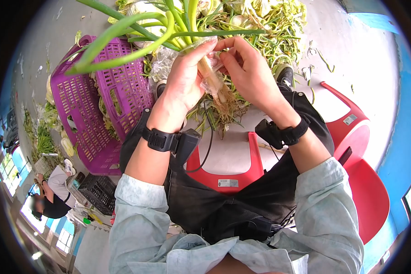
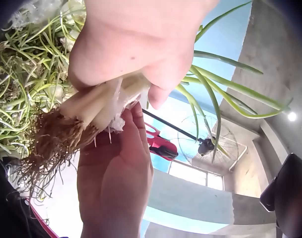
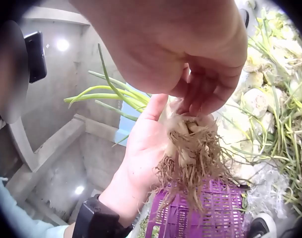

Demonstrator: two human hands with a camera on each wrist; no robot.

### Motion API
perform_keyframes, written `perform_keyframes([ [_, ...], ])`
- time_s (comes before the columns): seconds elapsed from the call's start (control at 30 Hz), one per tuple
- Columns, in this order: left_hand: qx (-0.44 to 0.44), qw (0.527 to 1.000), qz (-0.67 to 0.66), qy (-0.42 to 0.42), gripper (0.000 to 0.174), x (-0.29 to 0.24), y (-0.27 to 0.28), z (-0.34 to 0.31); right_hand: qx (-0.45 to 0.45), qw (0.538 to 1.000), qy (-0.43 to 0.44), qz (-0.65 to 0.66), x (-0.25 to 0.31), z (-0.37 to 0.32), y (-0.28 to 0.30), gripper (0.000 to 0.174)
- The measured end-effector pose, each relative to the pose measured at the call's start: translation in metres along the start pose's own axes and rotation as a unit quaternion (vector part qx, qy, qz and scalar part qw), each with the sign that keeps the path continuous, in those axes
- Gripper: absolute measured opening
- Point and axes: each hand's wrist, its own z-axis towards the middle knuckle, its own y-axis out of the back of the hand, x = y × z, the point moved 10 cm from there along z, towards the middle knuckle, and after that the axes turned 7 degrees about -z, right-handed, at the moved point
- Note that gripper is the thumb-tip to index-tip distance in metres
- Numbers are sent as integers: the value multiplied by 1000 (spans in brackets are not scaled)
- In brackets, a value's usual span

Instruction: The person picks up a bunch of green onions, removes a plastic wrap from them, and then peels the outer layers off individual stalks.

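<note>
A bunch of green onions [image 1: 208, 73] with brown roots [image 2: 56, 136] is held by the left hand [image 1: 183, 80], thumb and fingers round the white stalks. Clear plastic film [image 2: 114, 106] lies round the stalks. The right hand [image 1: 252, 75] pinches at the film beside the stalks, its fingertips close to the left fingers. In the right wrist view the roots [image 3: 188, 148] hang below both hands, and the left palm [image 3: 143, 148] lies behind the stalks. Green leaves [image 1: 118, 50] spread out beyond the left hand, one bent into a loop.
Purple crates [image 1: 84, 132] stand at the left. A heap of leaves and trimmings [image 1: 269, 41] covers the floor ahead. Red stools [image 1: 365, 192] are below and at the right. Another person [image 1: 55, 196] sits at far left near a black crate [image 1: 98, 192].
</note>
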Motion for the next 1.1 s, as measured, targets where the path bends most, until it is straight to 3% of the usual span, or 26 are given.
perform_keyframes([
  [0.2, -14, 998, -56, -7, 32, -1, -4, -2, 45, 998, -31, 6, -9, 1, -6, 18],
  [0.37, -53, 997, -48, 4, 48, 7, 6, 2, 62, 997, -36, 2, -10, 0, -12, 20],
  [0.47, -43, 999, -30, 11, 55, 7, 4, 2, 146, 985, -63, -72, 0, -4, -16, 16],
  [0.63, 44, 998, 9, 38, 72, 9, 6, 6, 138, 987, -77, 26, -10, -2, -17, 18],
  [0.73, -6, 1000, 0, 10, 80, 6, -13, -2, 110, 991, -72, 21, -10, 0, -12, 23],
  [0.83, 26, 999, -2, 24, 86, 11, -11, 1, 112, 991, -64, -18, -10, 1, -11, 28],
  [0.97, 5, 1000, 7, -3, 82, 6, -10, -1, 82, 993, 0, -83, -4, 1, -9, 33],
  [1.1, -32, 999, 20, 1, 75, 7, 11, 6, 106, 992, -43, -48, -10, -2, -14, 34],
])
